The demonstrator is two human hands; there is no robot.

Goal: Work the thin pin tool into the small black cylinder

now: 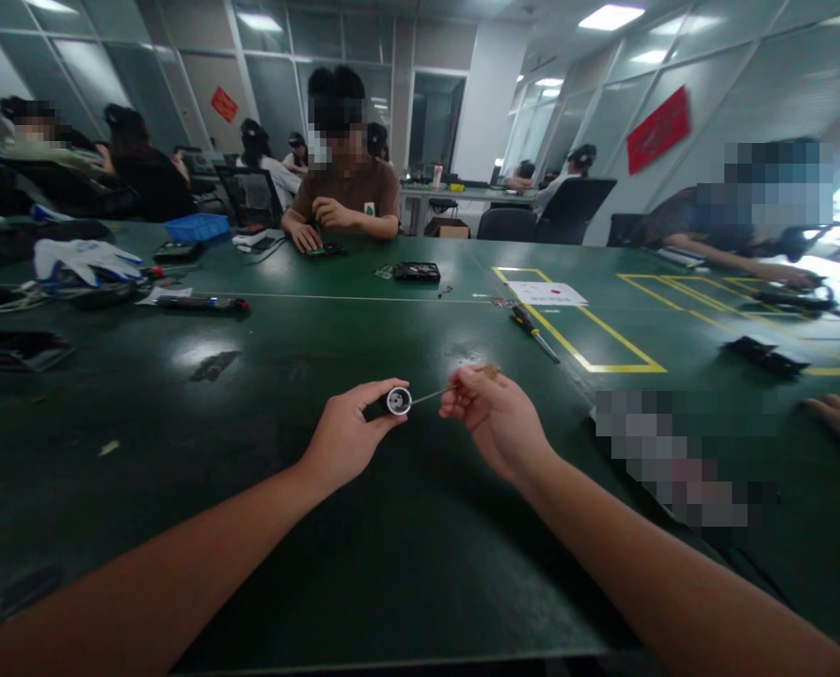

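My left hand (349,428) is closed around a small cylindrical part (398,401) with a silvery rim, its open end facing me. Dark and light details show inside that opening, too small to make out. Between the fingertips of my right hand (497,418) is a thin screwdriver (430,397), with an amber-looking handle partly hidden by the fingers. Its shaft points left and the tip reaches the rim or opening of the cylinder; whether it touches the inside I cannot tell. Both hands are just above the green table (363,583).
A yellow-and-black screwdriver (534,332) lies beyond my right hand, near a white paper (547,293) and yellow tape lines. Farther left are white gloves (85,261) and a blue tray (197,227). A black device (417,272) lies ahead. People sit opposite and at right.
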